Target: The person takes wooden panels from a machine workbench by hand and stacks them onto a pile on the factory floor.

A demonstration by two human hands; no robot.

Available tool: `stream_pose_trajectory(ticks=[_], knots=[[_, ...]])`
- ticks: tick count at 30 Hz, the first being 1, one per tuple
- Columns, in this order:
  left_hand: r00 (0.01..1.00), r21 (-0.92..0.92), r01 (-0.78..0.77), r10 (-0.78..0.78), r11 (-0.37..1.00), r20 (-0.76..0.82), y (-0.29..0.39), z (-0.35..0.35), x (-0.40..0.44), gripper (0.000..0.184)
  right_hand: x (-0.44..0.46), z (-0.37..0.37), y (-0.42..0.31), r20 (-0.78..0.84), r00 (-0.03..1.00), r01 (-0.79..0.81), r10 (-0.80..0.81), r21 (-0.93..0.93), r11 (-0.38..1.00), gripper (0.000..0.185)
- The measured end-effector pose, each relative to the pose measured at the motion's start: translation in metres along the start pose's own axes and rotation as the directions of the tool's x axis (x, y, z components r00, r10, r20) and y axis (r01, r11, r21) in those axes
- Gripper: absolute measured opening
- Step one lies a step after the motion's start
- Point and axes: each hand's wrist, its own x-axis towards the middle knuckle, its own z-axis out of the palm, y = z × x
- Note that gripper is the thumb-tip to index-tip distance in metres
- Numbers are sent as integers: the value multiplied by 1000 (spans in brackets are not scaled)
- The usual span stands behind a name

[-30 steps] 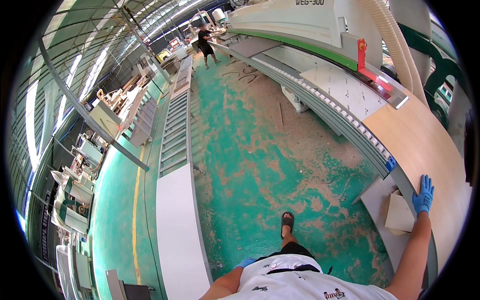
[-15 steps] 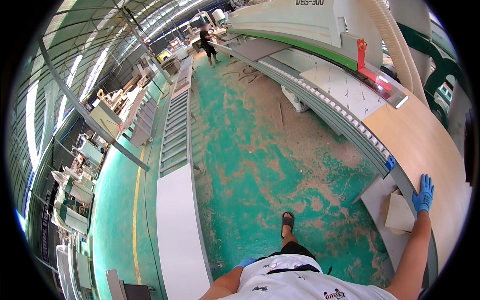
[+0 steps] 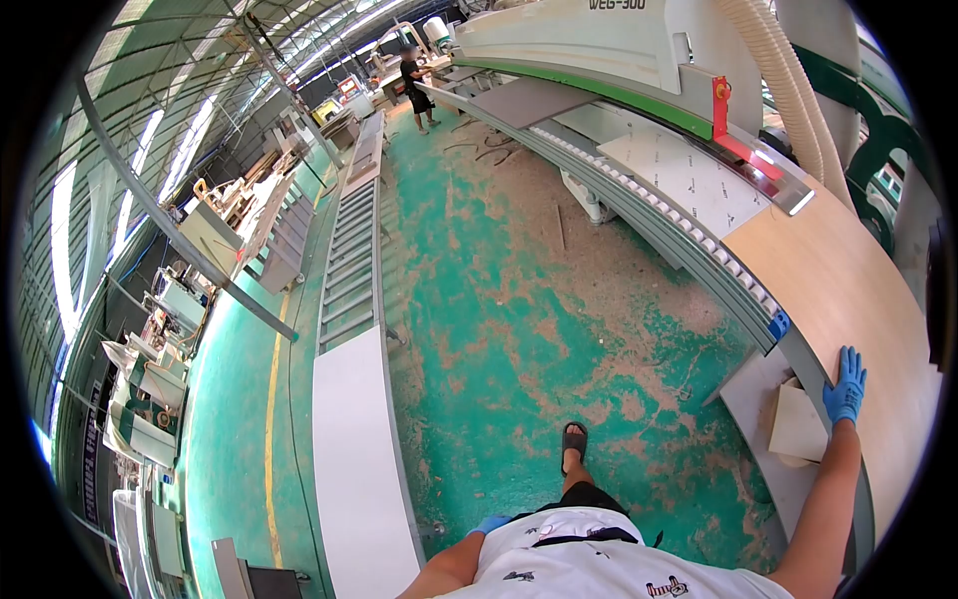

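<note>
My right hand [image 3: 846, 387], in a blue glove, lies flat with its fingers stretched out on the near edge of a light wood-coloured panel [image 3: 848, 275]. The panel rests on the bed of a large edge-banding machine [image 3: 569, 45] marked WEG-300, and nothing is gripped. Beyond it, a white printed sheet [image 3: 689, 180] lies on the same bed. My left hand [image 3: 489, 524], also blue-gloved, is down by my hip against my clothes. Its fingers are mostly hidden.
A roller rail [image 3: 654, 190] runs along the machine. A white-topped table [image 3: 361, 469] joins a roller conveyor [image 3: 349, 260] on my left. Under the panel are pale blocks [image 3: 796, 424]. A person [image 3: 414, 85] stands at the machine's far end. Dust marks the green floor [image 3: 479, 329].
The grey board farther along the machine has shifted slightly toward me, and the person at the far end has moved a little. My hands have stayed in place.
</note>
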Motion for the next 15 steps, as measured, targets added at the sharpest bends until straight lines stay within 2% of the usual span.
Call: stream_pose_trajectory(ticks=[10, 12, 15], knots=[[1000, -76, 8, -8, 997, 2, -4, 2, 4, 53, 0, -3, -1, 15, 1000, -2, 3, -3, 1000, 90], [999, -22, 25, -26, 999, -27, -5, 4, 8, 46, -1, -2, -1, 12, 1000, 0, 0, -6, 1000, 90], [1000, -45, -11, 10, 999, -22, -8, 6, 9, 45, -1, -1, 0, -4, 1000, 10, -10, -3, 1000, 90]])
